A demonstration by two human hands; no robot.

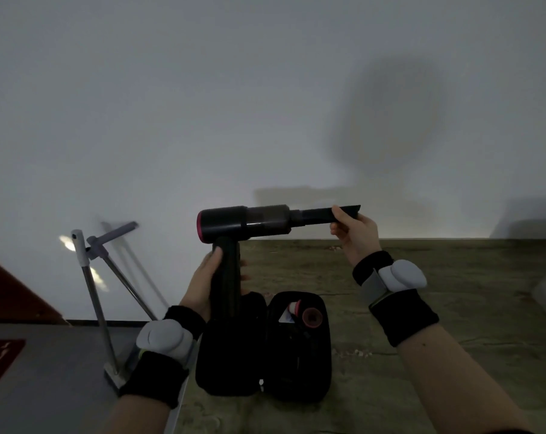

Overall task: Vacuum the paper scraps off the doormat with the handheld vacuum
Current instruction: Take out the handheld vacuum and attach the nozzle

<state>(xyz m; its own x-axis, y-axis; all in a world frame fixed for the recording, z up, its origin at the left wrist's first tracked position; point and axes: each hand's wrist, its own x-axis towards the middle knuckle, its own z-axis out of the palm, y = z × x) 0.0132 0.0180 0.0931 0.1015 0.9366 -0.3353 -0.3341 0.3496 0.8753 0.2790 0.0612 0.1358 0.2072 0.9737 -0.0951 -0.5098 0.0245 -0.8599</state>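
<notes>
Fitting nozzle (pixel 328 214) onto vacuum (pixel 243 223), above open case (pixel 262 349).
Left hand (pixel 202 286) clenched round handle, right hand (pixel 356 233) pinching nozzle; vacuuming not yet begun.

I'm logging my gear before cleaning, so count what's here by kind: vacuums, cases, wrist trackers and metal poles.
Vacuum: 1
Open case: 1
Wrist trackers: 2
Metal poles: 2
Total: 6

Dim room; pale bare wall (pixel 202 104), greenish wood-grain table (pixel 453 355), grey floor (pixel 46 371).
</notes>
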